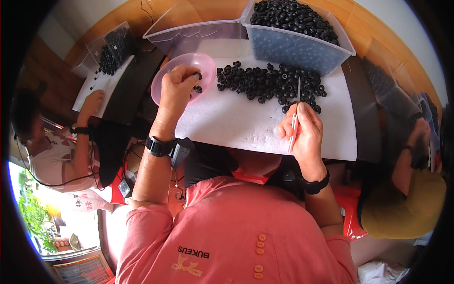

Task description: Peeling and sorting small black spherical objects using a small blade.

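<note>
My left hand (176,87) is over the pink plastic bowl (161,78), its thumb and fingers pinched together on a small black round part (199,75). A few more such black parts (197,89) show just under the fingertips, inside the bowl. My right hand (307,130) is closed around a slim tool with a pale handle (293,131) and a thin metal tip, whose exact kind I cannot make out. That tip points away from me, over the right end of a loose heap of black round parts (255,83), some showing a hole.
The heap lies on a white sheet (227,123) over a dark table (366,128). Behind it stand a tub (298,49) full of black parts and a clear bin (198,35). Co-workers sit at the left (61,156) and right (406,203), beside similar bins.
</note>
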`<state>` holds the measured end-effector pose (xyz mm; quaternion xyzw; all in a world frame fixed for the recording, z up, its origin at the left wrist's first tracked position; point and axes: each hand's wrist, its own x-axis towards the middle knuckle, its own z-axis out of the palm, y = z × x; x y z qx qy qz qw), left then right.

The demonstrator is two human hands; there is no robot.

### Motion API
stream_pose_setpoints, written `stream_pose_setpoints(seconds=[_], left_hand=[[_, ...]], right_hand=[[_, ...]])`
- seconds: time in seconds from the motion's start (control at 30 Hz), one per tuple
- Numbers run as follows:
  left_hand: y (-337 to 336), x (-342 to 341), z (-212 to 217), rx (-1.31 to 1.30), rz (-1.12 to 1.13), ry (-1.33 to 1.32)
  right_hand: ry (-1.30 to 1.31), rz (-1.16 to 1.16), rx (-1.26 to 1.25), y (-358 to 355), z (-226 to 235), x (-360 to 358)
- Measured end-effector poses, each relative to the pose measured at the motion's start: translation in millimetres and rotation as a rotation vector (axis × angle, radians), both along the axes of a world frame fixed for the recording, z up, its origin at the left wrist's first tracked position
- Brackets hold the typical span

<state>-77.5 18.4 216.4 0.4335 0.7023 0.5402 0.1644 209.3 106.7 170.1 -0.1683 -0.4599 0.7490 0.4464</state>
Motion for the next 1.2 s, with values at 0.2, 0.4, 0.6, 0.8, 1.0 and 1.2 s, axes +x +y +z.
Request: stream_pose_setpoints(seconds=[0.2,0.4,0.6,0.8,1.0,1.2], left_hand=[[10.5,28.5,-5.1,0.047,0.065,0.702],[44.8,99.6,-29.6,0.059,-0.252,0.772],[56.3,109.1,-36.3,-0.028,-0.201,0.957],[32.6,93.0,-20.1,0.06,-0.478,0.733],[24.2,101.2,-19.0,-0.035,-0.357,0.493],[32.8,112.2,-37.1,0.036,-0.228,0.932]], right_hand=[[0.105,-0.037,-0.005,-1.2,-3.9,1.0],[0.123,-0.037,0.01,-1.4,-6.4,3.2],[0.142,-0.041,0.038,-2.6,-7.4,3.3],[0.147,-0.031,0.029,-0.6,-8.7,4.1],[0.11,-0.044,0.038,-2.4,-6.1,3.9],[0.088,-0.047,0.053,-4.3,-6.0,2.3]])
